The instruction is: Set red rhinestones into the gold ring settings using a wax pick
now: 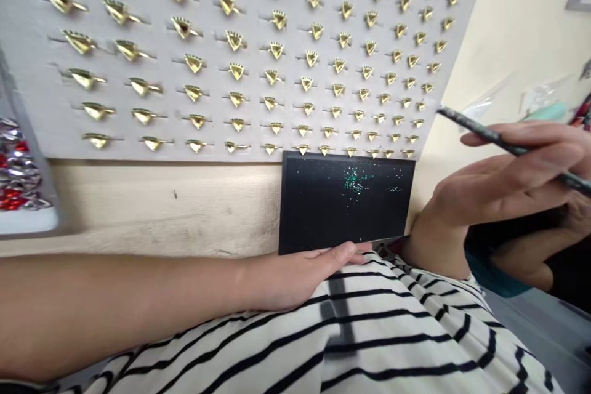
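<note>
My right hand (503, 178) grips a thin dark stick (489, 133), speckled and pencil-like, between thumb and fingers. Its tip points left, near the right edge of a pale grey board (258, 104). Rows of gold-coloured rings (236, 71) with triangular heads are stuck in that board. Against its lower edge lies a flat black tray (318, 215), strewn with tiny green and clear stones (354, 180). My left hand (323, 268) rests along the tray's near edge, its fingers stretched out between the tray and my striped clothing. Its underside is hidden.
At far left stands a light tray (32, 221) of red and silvery pieces (13, 166). The cream tabletop (175, 209) shows below the board. Clear plastic bags (540, 95) lie at right, and another person's arm (530, 255) is close beyond my right hand.
</note>
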`<act>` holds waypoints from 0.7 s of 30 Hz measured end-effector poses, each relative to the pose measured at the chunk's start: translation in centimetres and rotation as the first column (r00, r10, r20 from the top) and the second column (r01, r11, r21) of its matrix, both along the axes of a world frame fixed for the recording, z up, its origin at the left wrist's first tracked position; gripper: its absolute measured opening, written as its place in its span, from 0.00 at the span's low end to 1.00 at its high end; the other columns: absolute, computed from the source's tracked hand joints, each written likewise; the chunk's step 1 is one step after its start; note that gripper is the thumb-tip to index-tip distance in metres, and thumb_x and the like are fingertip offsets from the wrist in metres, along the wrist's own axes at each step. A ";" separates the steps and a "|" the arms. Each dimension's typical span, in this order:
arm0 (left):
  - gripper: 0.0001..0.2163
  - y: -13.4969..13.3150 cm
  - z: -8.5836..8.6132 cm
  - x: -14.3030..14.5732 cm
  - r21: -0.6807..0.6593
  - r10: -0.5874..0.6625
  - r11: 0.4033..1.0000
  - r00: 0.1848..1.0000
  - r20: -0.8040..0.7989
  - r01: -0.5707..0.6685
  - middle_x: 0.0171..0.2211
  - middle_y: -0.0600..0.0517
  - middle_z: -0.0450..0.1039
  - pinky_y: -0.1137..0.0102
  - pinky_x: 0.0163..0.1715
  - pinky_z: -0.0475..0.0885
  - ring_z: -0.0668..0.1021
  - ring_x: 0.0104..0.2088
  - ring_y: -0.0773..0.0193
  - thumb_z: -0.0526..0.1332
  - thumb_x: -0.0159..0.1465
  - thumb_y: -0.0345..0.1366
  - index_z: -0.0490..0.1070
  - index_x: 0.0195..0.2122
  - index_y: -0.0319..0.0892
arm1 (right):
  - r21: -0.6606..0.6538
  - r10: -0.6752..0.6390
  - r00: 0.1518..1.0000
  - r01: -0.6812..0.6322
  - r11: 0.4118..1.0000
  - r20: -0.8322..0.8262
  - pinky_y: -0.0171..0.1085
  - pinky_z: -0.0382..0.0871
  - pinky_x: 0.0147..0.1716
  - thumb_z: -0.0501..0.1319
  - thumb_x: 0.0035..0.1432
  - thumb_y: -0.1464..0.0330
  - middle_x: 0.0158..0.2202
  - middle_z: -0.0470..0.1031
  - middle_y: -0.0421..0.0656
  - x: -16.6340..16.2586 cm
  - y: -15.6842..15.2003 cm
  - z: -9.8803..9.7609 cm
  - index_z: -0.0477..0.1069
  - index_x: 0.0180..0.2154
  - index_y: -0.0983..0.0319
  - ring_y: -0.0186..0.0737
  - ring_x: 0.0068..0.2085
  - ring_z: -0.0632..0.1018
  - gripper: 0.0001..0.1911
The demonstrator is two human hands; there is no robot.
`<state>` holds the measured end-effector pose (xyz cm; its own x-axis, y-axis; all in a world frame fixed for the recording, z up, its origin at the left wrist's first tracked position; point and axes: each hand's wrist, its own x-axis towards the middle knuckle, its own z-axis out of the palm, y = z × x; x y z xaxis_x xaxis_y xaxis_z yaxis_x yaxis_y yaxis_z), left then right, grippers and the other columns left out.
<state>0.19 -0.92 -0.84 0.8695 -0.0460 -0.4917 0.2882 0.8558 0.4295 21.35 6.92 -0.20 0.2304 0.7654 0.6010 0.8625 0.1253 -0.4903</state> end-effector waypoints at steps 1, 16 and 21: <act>0.27 0.2 0.1 0.0 0.002 -0.019 1.000 1.000 -0.009 0.019 0.64 0.66 0.56 0.66 0.68 0.44 0.58 0.66 0.66 0.37 0.68 0.57 0.65 0.58 0.56 | 0.042 0.037 0.999 -0.036 0.998 -0.026 0.33 0.68 0.29 0.42 0.66 0.63 0.27 0.66 0.34 0.1 0.5 0.0 0.64 0.30 0.63 0.20 0.27 0.71 0.18; 0.25 1.1 0.8 -0.1 -0.003 -0.041 0.999 0.999 -0.018 0.041 0.64 0.66 0.57 0.67 0.68 0.43 0.57 0.66 0.66 0.38 0.69 0.55 0.62 0.60 0.55 | -0.048 0.068 0.997 -0.069 0.996 -0.025 0.31 0.70 0.34 0.45 0.65 0.64 0.32 0.69 0.35 0.4 1.1 0.0 0.68 0.32 0.65 0.19 0.30 0.74 0.17; 0.25 0.9 0.7 -0.2 -0.012 -0.035 0.999 0.999 -0.022 0.035 0.63 0.65 0.59 0.67 0.68 0.43 0.58 0.66 0.66 0.38 0.69 0.56 0.61 0.60 0.56 | -0.055 0.078 0.996 -0.081 0.995 -0.054 0.33 0.70 0.34 0.46 0.65 0.63 0.33 0.69 0.35 0.3 1.1 -0.3 0.67 0.33 0.64 0.21 0.31 0.75 0.16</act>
<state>0.02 -0.03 -0.14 0.8560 -0.0816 -0.5105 0.3272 0.8500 0.4128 21.65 8.02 -0.46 0.1974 0.8149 0.5449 0.8242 0.1629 -0.5423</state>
